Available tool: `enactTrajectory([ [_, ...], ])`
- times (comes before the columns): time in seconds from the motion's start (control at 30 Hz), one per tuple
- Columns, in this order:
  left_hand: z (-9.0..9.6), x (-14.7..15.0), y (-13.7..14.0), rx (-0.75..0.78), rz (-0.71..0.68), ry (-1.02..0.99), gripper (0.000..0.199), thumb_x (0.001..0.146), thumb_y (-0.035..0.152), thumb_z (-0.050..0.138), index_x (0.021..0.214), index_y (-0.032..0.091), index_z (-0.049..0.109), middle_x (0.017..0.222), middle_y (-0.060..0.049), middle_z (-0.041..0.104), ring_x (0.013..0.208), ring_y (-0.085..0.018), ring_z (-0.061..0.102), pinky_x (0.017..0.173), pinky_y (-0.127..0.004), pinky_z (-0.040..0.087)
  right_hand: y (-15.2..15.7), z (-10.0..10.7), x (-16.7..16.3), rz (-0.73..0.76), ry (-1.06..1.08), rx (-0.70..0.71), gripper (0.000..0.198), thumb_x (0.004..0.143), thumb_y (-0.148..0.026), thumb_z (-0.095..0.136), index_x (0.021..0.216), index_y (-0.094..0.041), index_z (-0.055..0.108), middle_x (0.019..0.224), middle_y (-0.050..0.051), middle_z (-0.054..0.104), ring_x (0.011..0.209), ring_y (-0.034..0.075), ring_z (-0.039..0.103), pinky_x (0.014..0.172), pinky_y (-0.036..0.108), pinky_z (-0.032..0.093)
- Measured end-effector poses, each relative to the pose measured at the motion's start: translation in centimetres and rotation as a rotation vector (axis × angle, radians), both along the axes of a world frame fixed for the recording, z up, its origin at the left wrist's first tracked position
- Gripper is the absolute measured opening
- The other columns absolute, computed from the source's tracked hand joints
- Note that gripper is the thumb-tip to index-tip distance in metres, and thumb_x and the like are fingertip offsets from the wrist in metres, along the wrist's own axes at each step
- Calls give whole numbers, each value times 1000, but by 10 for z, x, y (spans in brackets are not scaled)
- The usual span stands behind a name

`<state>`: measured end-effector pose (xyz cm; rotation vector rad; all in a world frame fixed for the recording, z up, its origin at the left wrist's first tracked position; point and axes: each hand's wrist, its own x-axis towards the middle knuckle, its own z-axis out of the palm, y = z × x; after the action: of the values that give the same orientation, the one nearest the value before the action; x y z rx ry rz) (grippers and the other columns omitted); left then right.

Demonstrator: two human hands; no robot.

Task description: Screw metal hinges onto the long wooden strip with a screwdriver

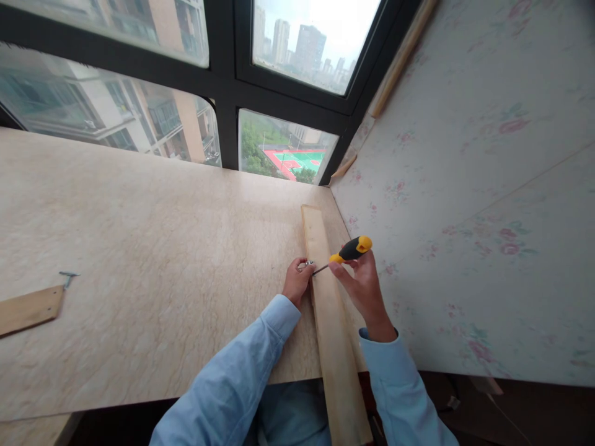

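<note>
A long pale wooden board (pixel 335 334) lies on the stone sill and juts past its front edge. My right hand (pixel 365 286) is closed around a screwdriver (pixel 353 249) with a yellow and black handle. Its thin shaft slants down to the left, and the tip is by the board's left edge. There my left hand (pixel 297 282) pinches a small shiny metal piece (pixel 309 263) between thumb and forefinger. The piece is too small to name, and the fingers partly cover it.
Two screws (pixel 69 277) lie at the left beside a short wooden board (pixel 32 310) with small holes. A dark-framed window (pixel 227 93) stands behind the sill (pixel 162 266). Flowered wallpaper (pixel 478 217) covers the wall close on the right.
</note>
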<state>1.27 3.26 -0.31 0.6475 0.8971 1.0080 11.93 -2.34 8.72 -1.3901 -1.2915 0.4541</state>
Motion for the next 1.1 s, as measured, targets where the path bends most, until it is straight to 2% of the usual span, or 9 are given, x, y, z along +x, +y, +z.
enactTrajectory([
  [0.13, -3, 1, 1, 1, 5, 2, 31, 71, 29, 74, 94, 17, 59, 67, 2, 60, 56, -10, 54, 54, -20, 43, -5, 10, -1, 226, 264, -1, 57, 82, -39, 72, 131, -31, 45, 142, 7, 51, 133, 22, 49, 110, 45, 42],
  [0.27, -6, 2, 1, 17, 3, 28, 29, 72, 27, 72, 95, 17, 59, 69, 2, 61, 56, -10, 54, 54, -19, 42, -8, 23, -4, 275, 315, 48, 62, 83, -35, 72, 137, -31, 41, 143, 8, 52, 134, 23, 48, 115, 49, 36],
  [0.4, -3, 1, 0, 21, -12, 28, 27, 74, 26, 71, 96, 17, 59, 72, 0, 64, 59, -11, 55, 55, -20, 43, -4, 20, -3, 50, 173, 110, 51, 72, -37, 82, 111, -24, 54, 106, 5, 66, 98, 23, 68, 89, 43, 56],
  [0.5, -2, 0, 0, 21, -9, 49, 26, 75, 26, 70, 96, 16, 59, 69, 1, 62, 57, -10, 54, 54, -20, 42, -1, 11, 1, -253, -10, 188, 59, 55, -40, 92, 94, -22, 51, 90, 0, 60, 81, 19, 64, 79, 38, 57],
  [0.57, -4, 0, 0, 22, -14, 58, 27, 75, 26, 70, 97, 17, 59, 68, 2, 61, 56, -10, 53, 53, -19, 41, 0, 7, 1, -294, -79, 199, 63, 55, -45, 91, 96, -23, 49, 90, 1, 58, 82, 19, 61, 80, 39, 56],
  [0.73, -10, 1, 2, 27, -26, 47, 33, 72, 31, 73, 98, 17, 58, 68, 2, 61, 56, -10, 54, 51, -19, 39, -8, 18, -5, 145, 163, 158, 61, 83, -43, 71, 132, -29, 37, 133, 10, 55, 123, 22, 55, 103, 46, 47],
  [0.87, -13, 2, 3, 31, -14, 57, 36, 71, 33, 75, 99, 17, 58, 65, 3, 59, 53, -9, 51, 49, -18, 36, -16, 31, -2, 279, 191, 46, 52, 85, -38, 70, 130, -29, 47, 138, 9, 55, 128, 24, 53, 106, 46, 45],
  [0.97, -12, 3, 2, 35, -23, 47, 37, 72, 34, 74, 101, 17, 58, 66, 1, 60, 54, -11, 53, 48, -18, 36, -16, 34, 5, 78, -21, 34, 46, 73, -43, 81, 107, -24, 57, 107, 6, 67, 97, 23, 67, 86, 40, 56],
  [1.1, -9, 1, 0, 28, -28, 67, 34, 73, 32, 73, 100, 17, 58, 64, 2, 59, 53, -11, 53, 48, -19, 37, -10, 32, 7, -308, -338, 52, 56, 57, -53, 87, 89, -22, 53, 75, -3, 58, 60, 14, 54, 63, 32, 53],
])
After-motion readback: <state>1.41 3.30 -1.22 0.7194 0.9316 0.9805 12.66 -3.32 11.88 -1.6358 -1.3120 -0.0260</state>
